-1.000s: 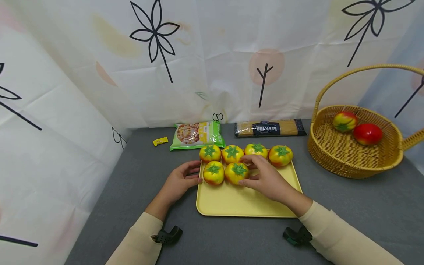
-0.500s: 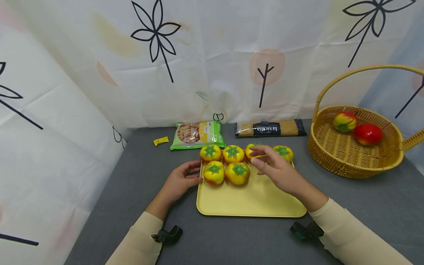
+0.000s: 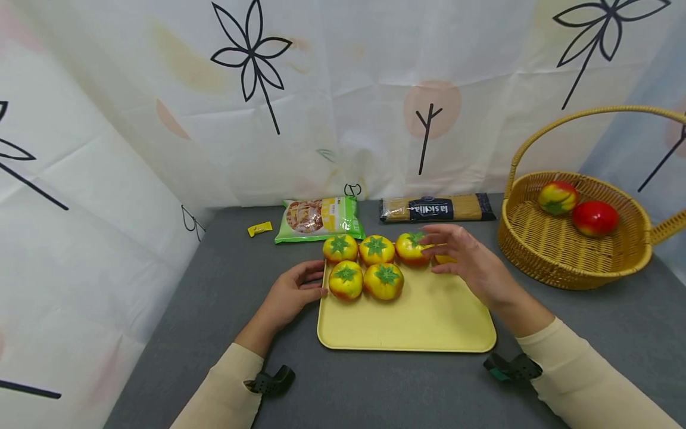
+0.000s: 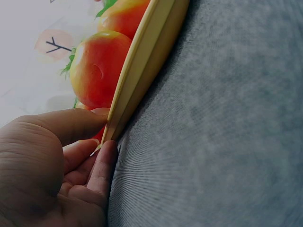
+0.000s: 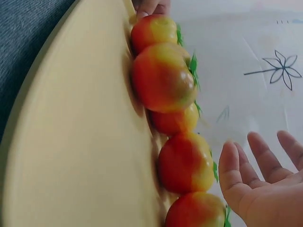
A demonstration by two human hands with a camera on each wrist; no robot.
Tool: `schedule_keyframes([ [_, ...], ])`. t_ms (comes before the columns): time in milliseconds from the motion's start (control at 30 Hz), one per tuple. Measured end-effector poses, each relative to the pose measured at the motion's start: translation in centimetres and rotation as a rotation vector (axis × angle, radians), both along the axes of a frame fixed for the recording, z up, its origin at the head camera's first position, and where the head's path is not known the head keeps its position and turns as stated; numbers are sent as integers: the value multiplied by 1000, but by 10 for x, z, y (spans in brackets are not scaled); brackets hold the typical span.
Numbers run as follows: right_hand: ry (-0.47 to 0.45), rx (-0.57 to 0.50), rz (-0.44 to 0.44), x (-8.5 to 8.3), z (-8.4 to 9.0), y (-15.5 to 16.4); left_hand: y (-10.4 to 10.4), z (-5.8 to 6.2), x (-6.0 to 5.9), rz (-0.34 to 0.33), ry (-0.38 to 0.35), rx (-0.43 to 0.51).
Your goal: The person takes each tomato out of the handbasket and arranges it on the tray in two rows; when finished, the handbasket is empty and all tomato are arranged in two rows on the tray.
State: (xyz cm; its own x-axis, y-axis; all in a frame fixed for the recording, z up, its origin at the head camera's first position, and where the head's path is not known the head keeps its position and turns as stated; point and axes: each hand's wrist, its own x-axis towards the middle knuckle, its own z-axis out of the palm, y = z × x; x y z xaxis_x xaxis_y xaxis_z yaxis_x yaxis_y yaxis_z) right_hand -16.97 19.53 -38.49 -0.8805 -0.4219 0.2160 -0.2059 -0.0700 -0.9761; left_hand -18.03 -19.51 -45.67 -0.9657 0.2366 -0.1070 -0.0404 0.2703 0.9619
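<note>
A yellow tray [image 3: 407, 325] carries several yellow-red tomatoes [image 3: 383, 281] with green star-shaped tops, a back row and a shorter front row. At the tray's left edge my left hand [image 3: 289, 296] holds the rim; in the left wrist view its thumb [image 4: 80, 124] lies on the rim and a finger on the outer side. My right hand [image 3: 471, 265] hovers over the tray's back right part, fingers spread and nothing in them. It hides most of the rightmost back tomato [image 3: 443, 259]. In the right wrist view that hand [image 5: 265, 189] stands apart from the tomatoes.
A wicker basket [image 3: 568, 277] with a tall handle stands at right, holding a red fruit [image 3: 595, 217] and a red-yellow-green one [image 3: 558, 198]. Behind the tray lie a green snack bag [image 3: 321, 219] and a spaghetti pack [image 3: 436, 208]. A small yellow wrapper [image 3: 259, 229] lies to the left.
My right hand has left the right tomato of the front row and moved right and up, over the back right of the tray. The left hand has stayed at the rim.
</note>
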Motion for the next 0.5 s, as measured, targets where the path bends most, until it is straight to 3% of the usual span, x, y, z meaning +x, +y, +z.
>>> schedule_keyframes([
  [300,-1,-49,-36,-1,5,22,-1,-1,0,-5,0,-1],
  [500,20,-141,-90,-4,11,41,-1,0,0,-8,-4,1],
])
